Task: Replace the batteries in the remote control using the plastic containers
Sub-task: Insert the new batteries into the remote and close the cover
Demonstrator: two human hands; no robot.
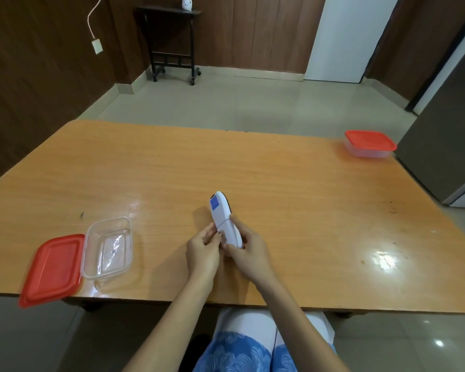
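Note:
A white remote control (pixel 222 214) with a blue sticker lies back side up near the middle of the wooden table (pixel 279 170). My right hand (pixel 246 249) grips its near end from the right. My left hand (pixel 203 249) holds its left side, fingertips at a small round metal end, seemingly a battery (pixel 221 233), at the cover's edge. An open clear plastic container (pixel 108 247) sits at the front left, with its red lid (pixel 53 269) lying beside it over the table's edge. A second container with a red lid on (pixel 369 144) stands at the far right corner.
A grey cabinet (pixel 446 146) stands right of the table. Beyond the far edge is tiled floor, a dark side table (pixel 172 41) against the wood-panelled wall and a white door (pixel 346 36). My knees (pixel 247 345) are under the front edge.

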